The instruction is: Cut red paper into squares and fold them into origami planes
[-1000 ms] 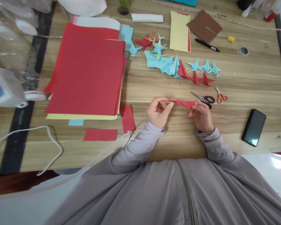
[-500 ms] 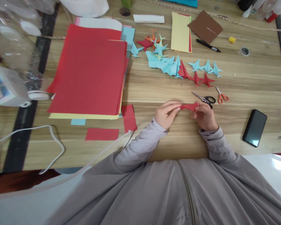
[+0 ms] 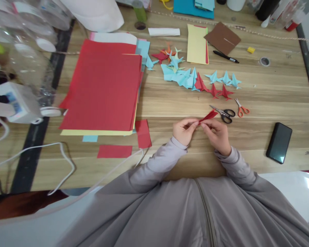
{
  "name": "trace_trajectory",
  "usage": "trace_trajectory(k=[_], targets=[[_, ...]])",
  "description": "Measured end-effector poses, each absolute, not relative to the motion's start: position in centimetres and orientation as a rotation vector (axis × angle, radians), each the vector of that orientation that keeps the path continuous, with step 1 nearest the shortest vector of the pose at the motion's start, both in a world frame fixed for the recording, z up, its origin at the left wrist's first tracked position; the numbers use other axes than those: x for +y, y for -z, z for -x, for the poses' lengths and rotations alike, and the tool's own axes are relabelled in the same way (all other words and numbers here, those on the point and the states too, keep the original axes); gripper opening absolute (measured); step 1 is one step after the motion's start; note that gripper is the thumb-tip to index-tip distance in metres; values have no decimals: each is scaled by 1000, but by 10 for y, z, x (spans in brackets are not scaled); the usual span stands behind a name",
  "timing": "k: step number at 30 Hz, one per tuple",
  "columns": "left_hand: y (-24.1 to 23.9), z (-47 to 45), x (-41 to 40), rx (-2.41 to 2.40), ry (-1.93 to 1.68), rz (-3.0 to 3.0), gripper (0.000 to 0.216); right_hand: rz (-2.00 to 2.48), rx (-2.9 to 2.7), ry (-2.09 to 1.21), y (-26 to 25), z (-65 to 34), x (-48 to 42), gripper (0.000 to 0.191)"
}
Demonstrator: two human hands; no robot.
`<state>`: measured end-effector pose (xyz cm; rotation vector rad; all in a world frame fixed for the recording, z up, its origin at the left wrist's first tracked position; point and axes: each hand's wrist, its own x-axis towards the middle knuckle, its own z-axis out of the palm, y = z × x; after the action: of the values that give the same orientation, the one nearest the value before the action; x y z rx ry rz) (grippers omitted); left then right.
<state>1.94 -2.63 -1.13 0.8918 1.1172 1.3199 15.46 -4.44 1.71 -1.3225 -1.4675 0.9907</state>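
Wooden table (image 3: 247, 144), long plank grain running left to right. Left side: big paper stack (image 3: 105, 92), red sheets on top, yellow edge showing at its near side. Far middle: a run of folded paper birds (image 3: 181, 78), mostly blue, some red, a mixed cluster at its left end. Far right of that, brown sheet (image 3: 222, 38), set at a slant, just beside the yellow slips (image 3: 196, 44). Phone (image 3: 279, 142) at near right, well apart from the hands. Left hand (image 3: 184, 131) and right hand (image 3: 218, 135) close together at near middle; left thumb and fingers pinch the near-left end of the folded red paper, right fingertips grasping it just beside them. Two red strips (image 3: 114, 151) lie near the stack, one crosswise, one lengthwise. Black scissors (image 3: 226, 115) just right of the work; orange scissors (image 3: 242, 108) farther right. Folded red paper (image 3: 208, 117): narrow, long axis slanting from near left to far right, free end pointing far right towards the black scissors.
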Motion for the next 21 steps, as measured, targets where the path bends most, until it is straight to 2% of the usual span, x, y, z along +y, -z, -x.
trace_trajectory(k=[7, 14, 17, 21], targets=[[11, -31, -29, 1090, -1355, -617, 40, 1400, -1401, -908, -14, -149, -44, 10], [1, -28, -40, 1138, -1492, -969, 26, 1276, -1278, -1173, -10, -153, -46, 21], [5, -25, -39, 1223, -1551, -1041, 24, 1361, -1218, -1023, -11, -154, -48, 22], [11, -22, -35, 1289, -1627, -1184, 16, 1347, -1450, -722, -15, -151, -52, 20]])
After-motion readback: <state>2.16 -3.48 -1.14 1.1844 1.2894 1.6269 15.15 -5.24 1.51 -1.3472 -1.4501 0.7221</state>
